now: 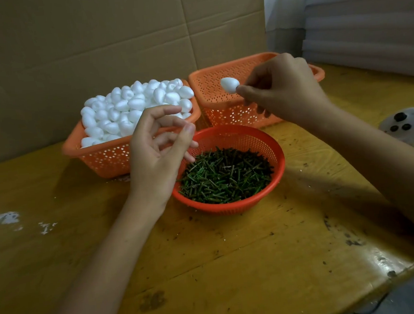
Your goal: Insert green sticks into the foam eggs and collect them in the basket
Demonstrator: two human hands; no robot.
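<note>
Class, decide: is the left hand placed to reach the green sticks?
Probably yes: the left hand hovers empty over the rim of the round basket, and the green sticks lie uncovered below.

Three baskets: one rectangular basket [107, 162] beyond the left hand [155, 148], a second rectangular basket [210, 82] beneath the right hand [282, 89], and one round basket [279, 166] between them. The right hand pinches one foam egg [230, 84].

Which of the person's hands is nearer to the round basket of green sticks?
Left. The left hand hangs at the round basket's left rim, holding nothing; the right hand is farther back, over the right rectangular basket, pinching a foam egg.
</note>
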